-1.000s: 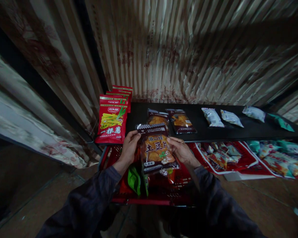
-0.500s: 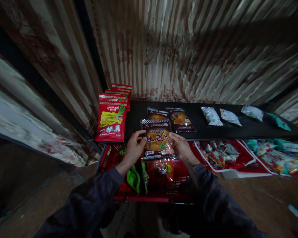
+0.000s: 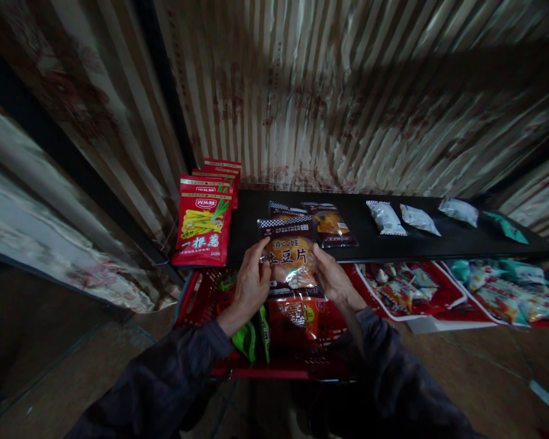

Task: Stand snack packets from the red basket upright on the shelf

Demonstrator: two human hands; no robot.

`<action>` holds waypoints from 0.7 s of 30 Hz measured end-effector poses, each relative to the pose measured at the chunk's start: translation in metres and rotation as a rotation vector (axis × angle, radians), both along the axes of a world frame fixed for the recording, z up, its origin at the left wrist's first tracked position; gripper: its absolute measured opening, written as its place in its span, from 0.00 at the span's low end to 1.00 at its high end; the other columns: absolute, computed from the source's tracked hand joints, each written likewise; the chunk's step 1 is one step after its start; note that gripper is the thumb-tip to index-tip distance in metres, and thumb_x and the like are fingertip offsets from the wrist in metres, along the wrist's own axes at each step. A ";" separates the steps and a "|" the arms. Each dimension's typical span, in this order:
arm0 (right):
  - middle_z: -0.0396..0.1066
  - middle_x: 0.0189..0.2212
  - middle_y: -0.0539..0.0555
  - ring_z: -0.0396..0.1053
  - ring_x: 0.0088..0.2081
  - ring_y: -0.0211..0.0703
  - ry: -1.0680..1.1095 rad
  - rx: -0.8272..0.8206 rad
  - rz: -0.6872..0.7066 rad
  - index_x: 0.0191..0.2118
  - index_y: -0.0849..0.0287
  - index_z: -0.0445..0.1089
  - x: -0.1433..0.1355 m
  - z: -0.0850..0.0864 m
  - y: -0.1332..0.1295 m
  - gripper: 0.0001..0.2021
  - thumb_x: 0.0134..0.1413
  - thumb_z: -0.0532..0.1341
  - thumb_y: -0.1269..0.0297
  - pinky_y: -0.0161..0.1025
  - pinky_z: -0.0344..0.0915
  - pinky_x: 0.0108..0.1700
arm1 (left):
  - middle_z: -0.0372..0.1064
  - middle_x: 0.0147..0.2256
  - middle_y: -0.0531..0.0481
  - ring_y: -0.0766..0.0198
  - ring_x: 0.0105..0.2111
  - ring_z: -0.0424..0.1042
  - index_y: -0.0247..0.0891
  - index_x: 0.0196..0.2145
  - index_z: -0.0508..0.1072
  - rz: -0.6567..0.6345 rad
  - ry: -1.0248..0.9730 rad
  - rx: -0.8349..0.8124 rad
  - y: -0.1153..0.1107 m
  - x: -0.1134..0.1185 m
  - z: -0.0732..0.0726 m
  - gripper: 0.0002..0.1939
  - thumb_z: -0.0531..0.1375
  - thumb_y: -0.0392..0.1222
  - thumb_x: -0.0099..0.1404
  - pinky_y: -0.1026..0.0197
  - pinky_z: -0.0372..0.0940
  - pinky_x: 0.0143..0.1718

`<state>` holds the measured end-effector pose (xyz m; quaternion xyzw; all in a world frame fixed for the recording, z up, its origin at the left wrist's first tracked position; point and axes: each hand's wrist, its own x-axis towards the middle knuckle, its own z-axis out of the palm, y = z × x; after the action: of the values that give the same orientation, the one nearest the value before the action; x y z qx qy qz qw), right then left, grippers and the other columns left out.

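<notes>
Between my two hands is a dark brown snack bag [image 3: 293,259] with a clear window and a checkered top edge. My left hand [image 3: 252,277] grips its left side, and my right hand [image 3: 337,274] grips its right side. The bag is over the front edge of the black shelf [image 3: 260,244]. Behind it, two similar brown bags lie on the shelf, one partly covered [image 3: 283,210] and one to the right [image 3: 333,225]. Below the held bag, a red basket [image 3: 279,367] contains orange packets [image 3: 297,317] and green packets [image 3: 264,335].
Red snack bags [image 3: 204,225] overlap at the shelf's left end. White packets [image 3: 387,218] and a green packet [image 3: 505,227] lie farther right. Beneath the shelf on the right are red containers [image 3: 452,299] of small packets. A striped curtain [image 3: 302,110] hangs behind.
Both hands still hold the brown bag, whose lower part is now tilted slightly. My left fingers have shifted a little up its side. The whole view has moved slightly.
</notes>
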<state>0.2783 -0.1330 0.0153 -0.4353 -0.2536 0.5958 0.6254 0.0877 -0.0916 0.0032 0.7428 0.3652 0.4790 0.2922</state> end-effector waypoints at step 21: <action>0.68 0.60 0.52 0.65 0.61 0.46 -0.019 0.162 0.201 0.49 0.50 0.75 -0.009 0.015 -0.012 0.20 0.48 0.68 0.55 0.37 0.69 0.53 | 0.71 0.51 0.46 0.58 0.54 0.68 0.42 0.50 0.70 -0.102 -0.359 -0.573 -0.007 0.003 0.013 0.18 0.54 0.53 0.69 0.56 0.61 0.57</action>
<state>0.2691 -0.1448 0.0307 -0.3616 -0.3492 0.6288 0.5932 0.0912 -0.0981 0.0158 0.5518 0.3899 0.4649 0.5722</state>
